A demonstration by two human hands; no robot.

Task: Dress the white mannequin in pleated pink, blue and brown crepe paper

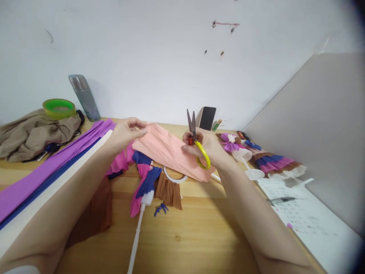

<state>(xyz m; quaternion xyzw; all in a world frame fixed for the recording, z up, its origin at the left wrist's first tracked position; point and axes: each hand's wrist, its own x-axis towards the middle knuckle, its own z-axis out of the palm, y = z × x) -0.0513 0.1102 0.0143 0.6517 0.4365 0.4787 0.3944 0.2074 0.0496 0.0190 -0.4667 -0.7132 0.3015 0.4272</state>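
Note:
A strip of peach fabric stretches between my hands above the wooden table. Its left end is pinched between the thumb and fingers of my left hand. My right hand is closed around scissors with a yellow handle, their blades pointing up and slightly parted; the fabric's right part lies at its thumb. Below the strip sits a doll-like figure on a white stick, dressed in pink and blue cloth. Pleated brown fabric and a white ring are beside it.
Purple, blue and white cloth strips run along the left. Behind them are a green tape roll, brown cloth and a flask. A phone leans on the wall. At right lie another dressed figure and paper.

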